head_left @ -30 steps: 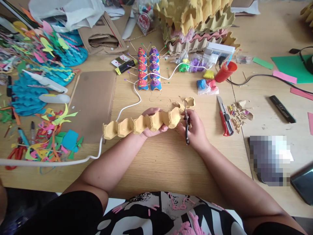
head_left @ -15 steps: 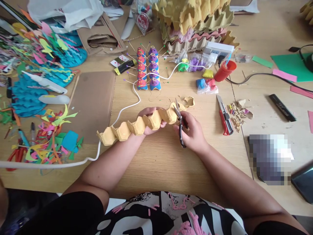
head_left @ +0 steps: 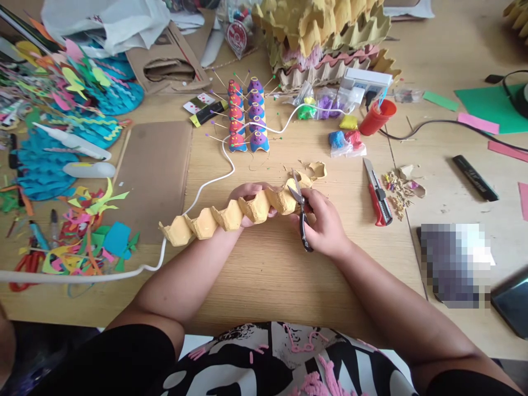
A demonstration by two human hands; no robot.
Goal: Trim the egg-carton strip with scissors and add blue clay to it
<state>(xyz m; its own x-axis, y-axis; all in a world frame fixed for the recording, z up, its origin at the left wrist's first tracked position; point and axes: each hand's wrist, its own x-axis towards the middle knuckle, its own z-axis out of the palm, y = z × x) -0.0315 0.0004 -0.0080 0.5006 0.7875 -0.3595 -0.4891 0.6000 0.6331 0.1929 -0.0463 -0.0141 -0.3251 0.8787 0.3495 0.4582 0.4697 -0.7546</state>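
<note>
A yellow strip of egg carton cups (head_left: 230,215) is held above the table by my left hand (head_left: 249,192), whose fingers close around it from behind and are partly hidden. My right hand (head_left: 328,223) grips small dark-handled scissors (head_left: 303,217). Their parted blades lie against the last cup at the strip's right end. Just behind that end, a torn carton scrap (head_left: 317,170) rests on the table. Two painted egg carton caterpillars, one red (head_left: 236,114) and one purple (head_left: 256,113), stand farther back with pins sticking out.
A white cable (head_left: 212,184) crosses the table and passes behind the strip. To the right lie a red utility knife (head_left: 378,195), carton shreds (head_left: 398,192) and a black marker (head_left: 475,177). Colourful paper scraps (head_left: 82,242) and cardboard (head_left: 154,170) are left; stacked egg trays (head_left: 325,33) stand behind.
The whole view has shifted slightly. The strip's left end sits a little lower and farther left, while the scissors stay at its right end.
</note>
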